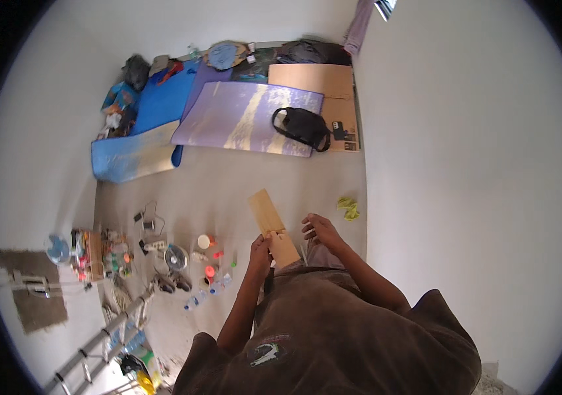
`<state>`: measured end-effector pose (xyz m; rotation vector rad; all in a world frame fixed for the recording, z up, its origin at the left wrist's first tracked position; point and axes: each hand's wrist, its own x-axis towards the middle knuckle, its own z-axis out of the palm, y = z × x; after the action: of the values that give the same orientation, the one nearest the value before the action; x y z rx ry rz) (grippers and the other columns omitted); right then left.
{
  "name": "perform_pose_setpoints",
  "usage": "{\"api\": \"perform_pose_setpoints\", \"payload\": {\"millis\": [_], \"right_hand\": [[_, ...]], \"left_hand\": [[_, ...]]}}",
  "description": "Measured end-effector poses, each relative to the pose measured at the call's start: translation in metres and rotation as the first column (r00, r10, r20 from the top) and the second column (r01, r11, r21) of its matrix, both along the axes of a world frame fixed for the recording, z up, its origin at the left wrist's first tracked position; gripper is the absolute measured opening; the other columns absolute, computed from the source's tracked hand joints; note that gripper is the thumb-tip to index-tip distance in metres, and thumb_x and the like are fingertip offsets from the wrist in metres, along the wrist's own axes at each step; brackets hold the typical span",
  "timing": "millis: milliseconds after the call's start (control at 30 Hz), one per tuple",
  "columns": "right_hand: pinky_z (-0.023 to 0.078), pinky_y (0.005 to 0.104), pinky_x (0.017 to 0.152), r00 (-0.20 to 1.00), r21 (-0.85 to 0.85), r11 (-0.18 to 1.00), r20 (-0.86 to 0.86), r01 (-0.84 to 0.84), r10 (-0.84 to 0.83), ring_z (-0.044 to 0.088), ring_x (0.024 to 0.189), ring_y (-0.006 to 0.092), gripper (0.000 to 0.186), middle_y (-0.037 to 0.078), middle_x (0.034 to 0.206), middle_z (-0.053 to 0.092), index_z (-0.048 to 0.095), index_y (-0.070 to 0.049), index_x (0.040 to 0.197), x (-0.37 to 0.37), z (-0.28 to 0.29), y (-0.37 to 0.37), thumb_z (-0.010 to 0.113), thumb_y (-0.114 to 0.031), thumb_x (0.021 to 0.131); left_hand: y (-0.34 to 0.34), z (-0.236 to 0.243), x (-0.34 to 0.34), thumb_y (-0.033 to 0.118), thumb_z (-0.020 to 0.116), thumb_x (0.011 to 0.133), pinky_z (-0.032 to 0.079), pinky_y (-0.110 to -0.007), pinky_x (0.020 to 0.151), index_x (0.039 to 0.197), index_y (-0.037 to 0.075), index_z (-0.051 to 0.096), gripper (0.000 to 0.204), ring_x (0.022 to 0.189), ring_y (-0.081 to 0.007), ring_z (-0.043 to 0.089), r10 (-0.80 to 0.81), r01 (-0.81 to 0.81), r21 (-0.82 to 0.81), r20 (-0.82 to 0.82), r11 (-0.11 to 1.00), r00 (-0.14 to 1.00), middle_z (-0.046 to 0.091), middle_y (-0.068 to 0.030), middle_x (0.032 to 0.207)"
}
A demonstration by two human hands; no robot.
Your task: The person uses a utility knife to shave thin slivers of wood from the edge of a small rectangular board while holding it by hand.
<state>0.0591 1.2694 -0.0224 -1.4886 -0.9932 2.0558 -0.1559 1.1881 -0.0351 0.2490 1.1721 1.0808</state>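
Wooden board (267,212) is gripped in our left hand (260,249), its far edge past the fingers. Our right hand (321,230) hovers nearby, fingers loosely parted; beyond them, floor (241,174) stretches to a purple mat (212,118).

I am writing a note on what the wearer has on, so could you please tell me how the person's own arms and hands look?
The left hand and right hand are bare, with no gloves visible. The forearms are uncovered below short, loose sleeves of a dark brown shirt, which bears a small whitish emblem.
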Motion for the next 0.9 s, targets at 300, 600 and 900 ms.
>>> {"api": "perform_pose_setpoints", "payload": {"millis": [300,600,900], "right_hand": [[0.052,0.0341,0.061,0.979,-0.167,0.975,0.161,0.149,-0.123,0.062,0.079,0.0164,0.037,0.005,0.092,0.062,0.06,-0.008,0.104,0.083,-0.118,0.189,0.049,-0.043,0.097],[0.053,0.0423,0.074,0.71,0.133,0.974,0.704,-0.184,0.038,0.067,0.087,0.0301,0.035,0.019,0.092,0.068,0.062,-0.005,0.105,0.118,-0.417,0.431,0.056,-0.035,0.089],[0.041,0.0482,0.105,0.68,0.101,0.946,0.719,-0.309,0.145,0.05,0.122,0.0427,0.065,0.026,0.134,0.048,0.043,-0.01,0.142,0.04,-0.616,0.693,0.062,-0.029,0.084]], "left_hand": [[0.195,-0.058,-0.064,0.018,0.047,0.1,0.048,-0.033,0.082,0.112,0.008,0.055,0.018,0.094,-0.018,0.058,0.174,-0.157,0.189,-0.079,0.969,0.981,0.06,-0.0038,0.1],[0.396,-0.147,-0.035,0.03,0.048,0.102,0.04,-0.025,0.054,0.103,0.004,0.055,0.027,0.057,-0.0117,0.047,0.165,-0.165,-0.003,-0.036,0.986,0.986,0.05,-0.0034,0.067],[0.453,-0.369,0.033,0.028,0.048,0.101,0.041,-0.025,0.056,0.123,0.003,0.049,0.033,0.061,-0.0096,0.047,0.354,-0.284,-0.242,0.331,0.928,0.875,0.048,-0.002,0.074]]}}
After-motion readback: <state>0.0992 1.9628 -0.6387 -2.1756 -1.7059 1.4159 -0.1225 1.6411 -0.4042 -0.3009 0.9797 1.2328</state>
